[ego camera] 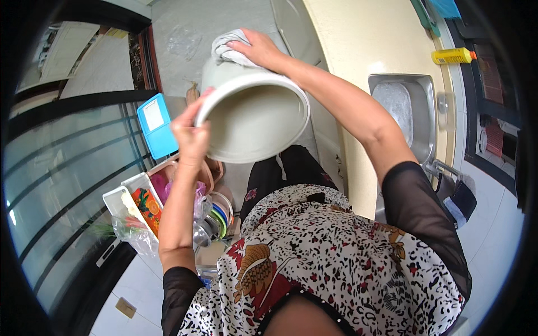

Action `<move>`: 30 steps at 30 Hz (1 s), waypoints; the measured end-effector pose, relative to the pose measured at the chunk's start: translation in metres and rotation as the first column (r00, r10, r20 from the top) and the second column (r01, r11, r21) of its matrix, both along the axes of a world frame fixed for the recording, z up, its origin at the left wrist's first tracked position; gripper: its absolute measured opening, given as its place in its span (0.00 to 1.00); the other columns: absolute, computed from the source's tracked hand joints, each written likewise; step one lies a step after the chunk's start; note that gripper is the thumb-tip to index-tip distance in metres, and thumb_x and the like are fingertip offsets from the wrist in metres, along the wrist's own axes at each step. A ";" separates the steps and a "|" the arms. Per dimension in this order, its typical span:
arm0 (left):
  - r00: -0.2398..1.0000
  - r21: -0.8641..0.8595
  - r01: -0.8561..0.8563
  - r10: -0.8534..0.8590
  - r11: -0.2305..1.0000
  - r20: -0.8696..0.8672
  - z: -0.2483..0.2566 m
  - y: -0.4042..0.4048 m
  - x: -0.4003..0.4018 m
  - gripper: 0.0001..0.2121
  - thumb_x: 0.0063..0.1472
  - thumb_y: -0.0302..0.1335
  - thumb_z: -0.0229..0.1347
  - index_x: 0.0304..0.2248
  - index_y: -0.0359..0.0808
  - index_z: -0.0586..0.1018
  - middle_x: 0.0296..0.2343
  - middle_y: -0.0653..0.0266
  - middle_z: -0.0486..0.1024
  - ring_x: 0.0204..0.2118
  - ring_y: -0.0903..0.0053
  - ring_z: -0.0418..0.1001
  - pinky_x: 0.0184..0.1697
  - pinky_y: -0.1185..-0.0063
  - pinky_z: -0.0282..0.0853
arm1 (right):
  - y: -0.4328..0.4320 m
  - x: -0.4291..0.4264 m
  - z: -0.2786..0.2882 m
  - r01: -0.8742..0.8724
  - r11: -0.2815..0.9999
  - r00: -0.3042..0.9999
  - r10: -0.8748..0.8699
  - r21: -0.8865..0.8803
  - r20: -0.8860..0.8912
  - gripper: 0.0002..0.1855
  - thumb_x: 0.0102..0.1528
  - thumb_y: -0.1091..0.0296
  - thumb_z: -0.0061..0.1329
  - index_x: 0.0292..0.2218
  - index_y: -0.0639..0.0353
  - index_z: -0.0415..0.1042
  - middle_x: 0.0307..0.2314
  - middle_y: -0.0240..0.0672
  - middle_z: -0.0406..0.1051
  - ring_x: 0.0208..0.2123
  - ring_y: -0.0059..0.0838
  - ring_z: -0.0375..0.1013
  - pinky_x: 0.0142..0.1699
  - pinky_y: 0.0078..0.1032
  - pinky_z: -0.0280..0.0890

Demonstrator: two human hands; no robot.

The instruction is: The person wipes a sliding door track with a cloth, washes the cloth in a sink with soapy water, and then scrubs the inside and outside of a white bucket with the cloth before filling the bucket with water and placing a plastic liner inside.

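A large pale bucket-like container (256, 122) is tilted before me, its round mouth facing my body. My left hand (191, 134) grips the rim on the left side, the thumb at the front of the edge. Bunched in my right hand (260, 48) is a light grey cloth (227, 47), pressed against the outer wall near the far end. The inside of the container shows nothing in it. Its base is hidden behind the wall and the cloth.
To the right runs a cream countertop (349, 54) with a steel sink (431, 113) and a yellow bottle (452, 56) behind it. Storage bins (122, 195), stacked bowls (218, 218) and a blue plastic lid or box (157, 126) stand left. A clear plastic bag (184, 41) lies on the floor.
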State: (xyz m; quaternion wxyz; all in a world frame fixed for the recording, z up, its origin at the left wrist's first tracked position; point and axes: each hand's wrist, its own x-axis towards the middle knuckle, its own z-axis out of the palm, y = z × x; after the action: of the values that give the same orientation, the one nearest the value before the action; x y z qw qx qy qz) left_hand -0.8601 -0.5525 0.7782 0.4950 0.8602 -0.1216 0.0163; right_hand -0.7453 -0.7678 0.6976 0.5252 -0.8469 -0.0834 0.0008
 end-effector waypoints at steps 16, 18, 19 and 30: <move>0.165 -0.080 -0.869 0.135 0.488 -0.977 -0.169 0.111 -0.025 0.17 0.33 0.14 0.45 0.29 0.24 0.69 0.27 0.51 0.70 0.28 0.59 0.71 0.34 0.69 0.72 | -0.012 -0.098 -0.162 0.428 0.879 0.432 -0.405 -0.213 -0.806 0.22 0.50 0.53 0.45 0.37 0.64 0.68 0.32 0.43 0.71 0.31 0.35 0.71 0.37 0.29 0.64; 0.100 -0.020 -0.900 0.163 0.435 -0.982 -0.191 0.106 -0.020 0.16 0.33 0.14 0.45 0.29 0.25 0.69 0.28 0.51 0.69 0.29 0.58 0.70 0.35 0.69 0.72 | -0.009 -0.139 -0.211 0.472 0.845 0.481 -0.485 -0.250 -0.730 0.23 0.49 0.52 0.44 0.37 0.66 0.67 0.32 0.47 0.70 0.33 0.41 0.70 0.39 0.31 0.63; 0.051 0.024 -0.933 0.199 0.359 -0.979 -0.205 0.103 -0.015 0.16 0.33 0.14 0.45 0.29 0.25 0.70 0.28 0.50 0.69 0.30 0.58 0.70 0.35 0.69 0.72 | -0.010 -0.155 -0.234 0.500 0.823 0.550 -0.542 -0.269 -0.635 0.25 0.49 0.51 0.44 0.37 0.68 0.67 0.32 0.51 0.69 0.36 0.47 0.68 0.40 0.34 0.62; 0.045 0.003 -0.976 0.216 0.218 -0.975 -0.404 0.147 -0.003 0.25 0.36 0.13 0.43 0.40 0.28 0.64 0.36 0.54 0.66 0.39 0.58 0.67 0.42 0.66 0.70 | 0.034 -0.214 -0.388 0.406 0.795 0.544 -0.607 -0.451 -0.580 0.24 0.57 0.53 0.35 0.32 0.72 0.66 0.23 0.52 0.68 0.28 0.45 0.68 0.35 0.34 0.59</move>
State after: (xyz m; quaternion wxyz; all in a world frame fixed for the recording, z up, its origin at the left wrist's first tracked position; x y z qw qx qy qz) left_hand -0.8635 -0.4056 0.3746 0.6879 0.3983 0.5947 -0.1202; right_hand -0.9590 -0.7340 0.3095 0.3755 -0.8294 0.3730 0.1789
